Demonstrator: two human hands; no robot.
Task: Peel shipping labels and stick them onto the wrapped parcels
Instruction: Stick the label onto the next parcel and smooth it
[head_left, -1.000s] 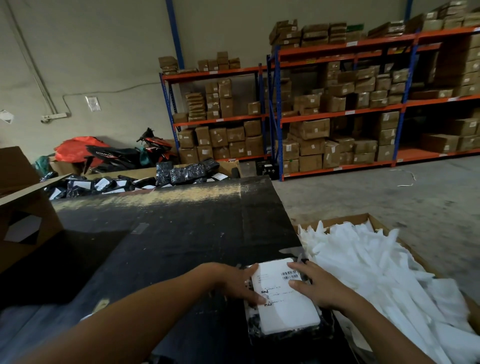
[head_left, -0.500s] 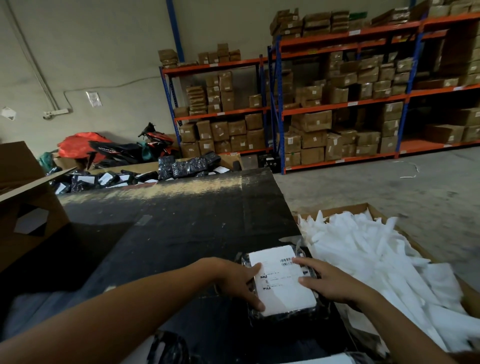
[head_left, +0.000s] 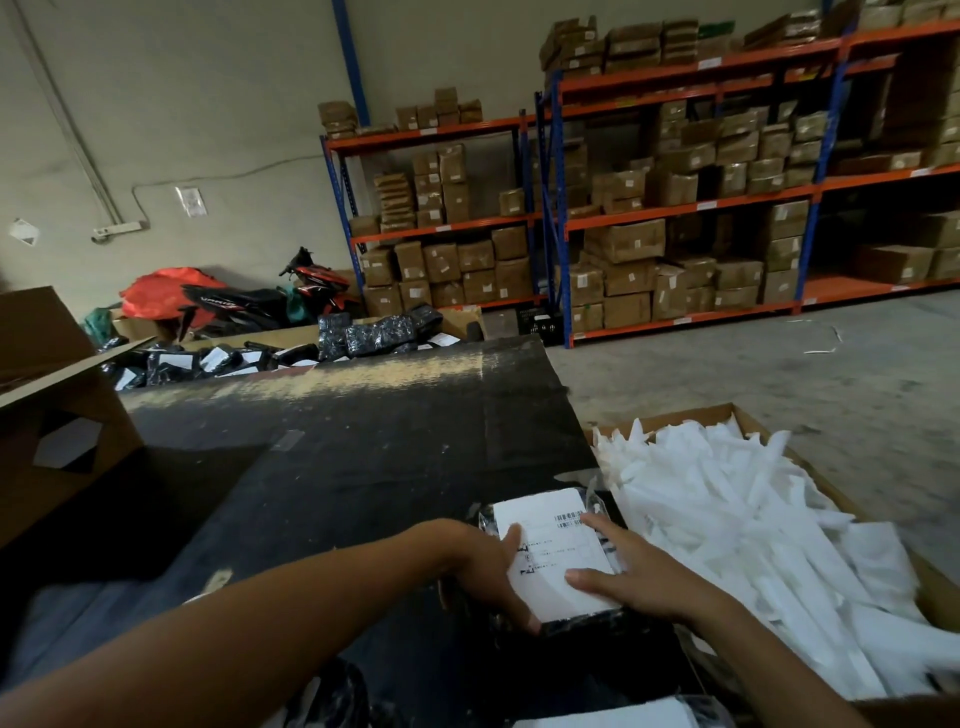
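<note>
Two hands on one parcel (head_left: 602, 621), which sits at the near right edge of the black table (head_left: 332, 467), wrapped in black glossy film. White shipping label (head_left: 550, 551) lies flat on its top face, barcode at the far right corner.

We see the left hand (head_left: 480, 564) curled round the parcel's left side, thumb resting on the label's left edge, fingers wrapping down along the near-left corner. Right hand (head_left: 631, 569) lies flat on the label's right part, fingers straight and spread, pressing down; not gripping anything.

Just right of the table we see an open cardboard box (head_left: 748, 415) heaped with white backing strips (head_left: 753, 519). Another white sheet (head_left: 613, 717) shows at the bottom edge, partly cut off; we cannot tell what it is.

Left side: a large brown carton (head_left: 57, 415) with its flap open. Beyond the table's far edge, a pile of black wrapped parcels (head_left: 363, 332), several with white labels. Behind those, a red and black motorbike (head_left: 249, 301) by the wall. Blue and orange shelving (head_left: 675, 208) stacked with brown boxes fills the back right.
</note>
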